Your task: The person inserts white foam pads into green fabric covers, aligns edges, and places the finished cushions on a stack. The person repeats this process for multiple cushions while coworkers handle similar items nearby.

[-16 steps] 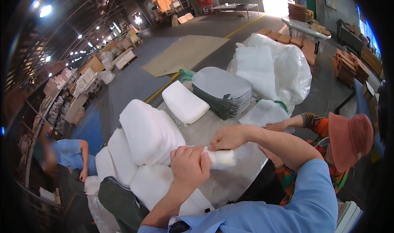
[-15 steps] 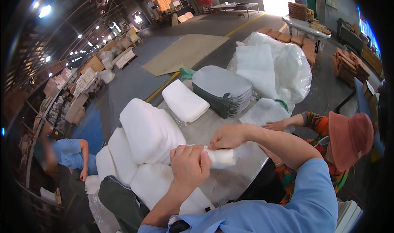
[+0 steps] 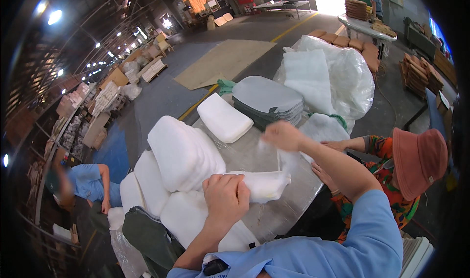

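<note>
My left hand (image 3: 226,198) is closed round the near-left end of a rolled piece of white padding (image 3: 264,186), pressing it on the table. My right hand (image 3: 284,136) is raised beyond the roll, blurred, its fingers curled in. A thin, see-through white strip (image 3: 281,161) runs from the roll's right end up towards it, seemingly pinched in the fingers. Left of the roll stands a tall stack of white pads (image 3: 181,153), with more white pads (image 3: 188,217) lying below it. A single white cushion pad (image 3: 224,117) lies farther back.
Grey cut pieces (image 3: 267,94) are stacked at the table's (image 3: 259,221) far side, before a large plastic-wrapped bundle (image 3: 350,77). A co-worker in a pink hat (image 3: 420,155) has hands on a pale sheet (image 3: 320,131) at right. Another person in blue (image 3: 93,182) is at left.
My right hand has lifted off the roll and moved away and to the right, drawing up a thin white strip. My left hand stays on the roll.
</note>
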Available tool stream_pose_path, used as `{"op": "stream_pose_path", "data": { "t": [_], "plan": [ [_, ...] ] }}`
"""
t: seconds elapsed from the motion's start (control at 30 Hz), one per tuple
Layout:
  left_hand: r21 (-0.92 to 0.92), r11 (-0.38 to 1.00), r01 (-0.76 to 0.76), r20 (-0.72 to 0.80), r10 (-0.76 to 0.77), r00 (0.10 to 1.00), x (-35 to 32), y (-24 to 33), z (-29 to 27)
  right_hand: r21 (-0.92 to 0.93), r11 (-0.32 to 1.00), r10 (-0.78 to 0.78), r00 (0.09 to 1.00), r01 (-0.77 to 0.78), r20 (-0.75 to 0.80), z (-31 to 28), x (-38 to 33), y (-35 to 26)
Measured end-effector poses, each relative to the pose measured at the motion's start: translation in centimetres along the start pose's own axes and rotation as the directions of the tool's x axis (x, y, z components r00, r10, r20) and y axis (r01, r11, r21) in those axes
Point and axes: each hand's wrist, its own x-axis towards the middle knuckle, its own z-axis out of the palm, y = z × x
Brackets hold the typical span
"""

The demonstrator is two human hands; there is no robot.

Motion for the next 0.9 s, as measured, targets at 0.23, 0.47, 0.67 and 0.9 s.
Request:
{"op": "stream_pose_path", "data": {
  "t": [0.23, 0.47, 0.67, 0.9],
  "plan": [
    [0.015, 1.0, 0.007, -0.012, -0.007, 1.0, -0.4, -0.1, -0.1, 0.378, 0.919, -0.013, 0.967, 0.113, -0.256, 1.1, -0.5, -2.8],
    [0.018, 0.998, 0.066, -0.036, -0.065, 0.997, -0.2, -2.2, 0.2, 0.727, 0.658, -0.17, 0.979, 0.199, -0.114, 5.3, -8.5, -3.3],
    [0.008, 0.999, 0.031, -0.007, -0.031, 0.999, 0.8, -2.5, 0.1, 0.547, 0.747, -0.254, 0.923, 0.377, -0.288, 7.4, -9.4, -3.7],
    [0.024, 1.0, 0.011, -0.014, -0.011, 1.0, 0.5, -0.9, -0.2, 0.516, 0.855, -0.057, 0.998, 0.048, 0.002, 3.6, -3.9, -1.7]
  ]
}}
